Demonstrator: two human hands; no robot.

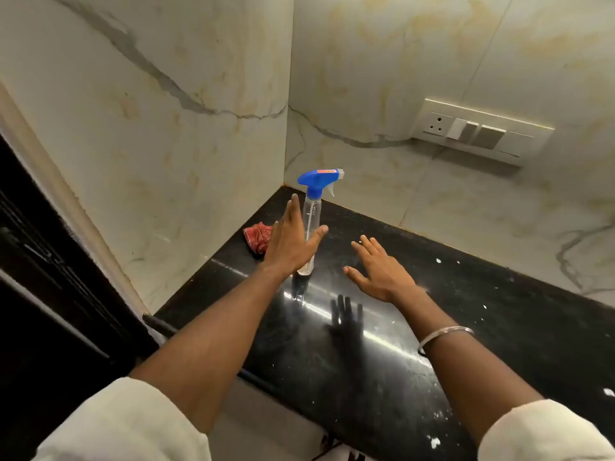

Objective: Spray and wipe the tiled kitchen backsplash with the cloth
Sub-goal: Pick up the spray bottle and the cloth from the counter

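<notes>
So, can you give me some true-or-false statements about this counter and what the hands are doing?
1. The spray bottle stands upright on the black counter. True.
2. Its trigger head is red. False: it is blue.
3. The right hand holds the cloth. False: the cloth lies on the counter in the corner, and the right hand is open and holds nothing.
4. The left hand is at the bottle with its fingers straight. True.
5. A switch panel is set in the backsplash. True.
6. The bangle is on the left wrist. False: it is on the right wrist.
</notes>
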